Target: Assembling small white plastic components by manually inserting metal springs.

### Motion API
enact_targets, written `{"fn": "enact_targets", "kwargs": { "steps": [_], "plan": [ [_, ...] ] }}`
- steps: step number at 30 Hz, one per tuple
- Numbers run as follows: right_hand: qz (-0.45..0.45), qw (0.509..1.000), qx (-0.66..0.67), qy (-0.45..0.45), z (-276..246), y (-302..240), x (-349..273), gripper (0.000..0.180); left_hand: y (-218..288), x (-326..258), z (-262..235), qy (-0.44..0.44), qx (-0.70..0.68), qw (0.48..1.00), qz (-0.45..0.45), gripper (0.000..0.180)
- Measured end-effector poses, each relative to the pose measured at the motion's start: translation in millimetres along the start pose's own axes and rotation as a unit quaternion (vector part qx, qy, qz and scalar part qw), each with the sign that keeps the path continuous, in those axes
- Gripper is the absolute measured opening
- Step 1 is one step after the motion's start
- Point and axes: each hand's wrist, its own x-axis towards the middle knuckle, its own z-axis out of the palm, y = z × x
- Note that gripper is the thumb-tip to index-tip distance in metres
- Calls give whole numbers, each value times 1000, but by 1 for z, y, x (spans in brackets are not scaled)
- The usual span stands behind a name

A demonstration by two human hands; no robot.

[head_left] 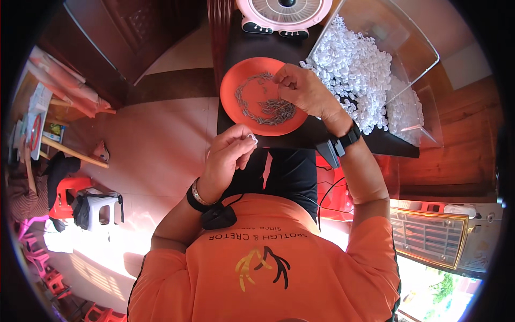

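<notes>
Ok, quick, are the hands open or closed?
Left hand: closed, pinching a small, white, curved plastic piece.
Right hand: curled over the round orange plate; can't tell if holding anything.

Slim gray bits (278, 111) lie strewn (white piece (254, 139) held).

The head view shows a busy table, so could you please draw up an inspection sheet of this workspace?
Surface: dark table, partly covered.
Work things: orange-red plate bearing small grey pieces; pile of clear-white pieces at the clear container, some out on the table.
Clutter: pink fan at the far side.
Grips: left hand pinches a small white piece; right hand over the plate's right side, contents unclear.
Cables: thin black cable right of the lap.
Surroundings: red stool and white stool to the left.
</notes>
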Motion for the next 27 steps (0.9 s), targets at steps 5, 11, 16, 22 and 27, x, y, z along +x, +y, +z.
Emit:
{"fn": "enact_targets", "kwargs": {
  "steps": [5, 11, 16, 22, 27],
  "plan": [
    [91, 961, 255, -53, 0, -5, -30, 19, 4, 6, 12, -20, -3, 999, 51, 19],
    [92, 934, 341, -48, 8, -26, -55, 18, 4, 9, 21, 0, 60, 996, 65, 20],
    [65, 929, 359, -64, 19, -37, -67, 15, 5, 7, 26, 2, 82, 993, 84, 20],
    [51, 935, 348, -52, 24, -41, -72, 14, 6, 5, 28, 0, 84, 992, 97, 22],
    [34, 956, 289, -48, 27, -40, -72, 11, 5, 4, 26, -3, 106, 990, 90, 24]
  ]
}}
